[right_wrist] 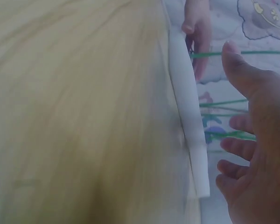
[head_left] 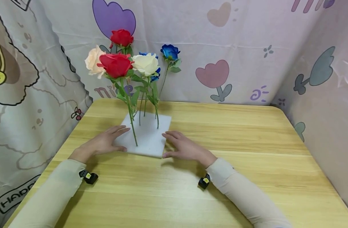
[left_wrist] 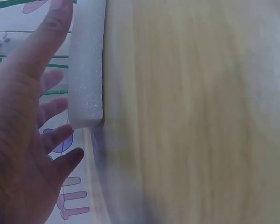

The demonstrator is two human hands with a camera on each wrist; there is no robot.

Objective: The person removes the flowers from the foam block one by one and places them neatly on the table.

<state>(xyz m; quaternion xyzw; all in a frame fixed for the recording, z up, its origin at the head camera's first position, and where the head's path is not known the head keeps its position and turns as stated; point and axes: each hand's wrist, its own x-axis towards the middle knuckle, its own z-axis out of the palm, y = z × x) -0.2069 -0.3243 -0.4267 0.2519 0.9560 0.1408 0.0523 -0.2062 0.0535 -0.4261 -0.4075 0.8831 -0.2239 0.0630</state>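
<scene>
A white foam board [head_left: 149,144] lies on the table with several artificial roses standing upright in it. The front red rose [head_left: 116,65] rises from near the board's front; behind are another red rose [head_left: 122,38], a peach rose [head_left: 94,61], a white rose [head_left: 146,64] and a blue rose [head_left: 170,52]. More blue petals are partly hidden behind the white bloom. My left hand [head_left: 105,141] is at the board's left edge, its fingers spread and reaching over it. At the right edge is my right hand [head_left: 188,148], fingers loosely extended. Neither hand grips a stem.
The wooden table [head_left: 242,136] stretches out to the right and in front of the board. A printed curtain [head_left: 185,85] hangs behind the table and along both sides. Each wrist carries a small black camera [head_left: 89,177] near the tabletop.
</scene>
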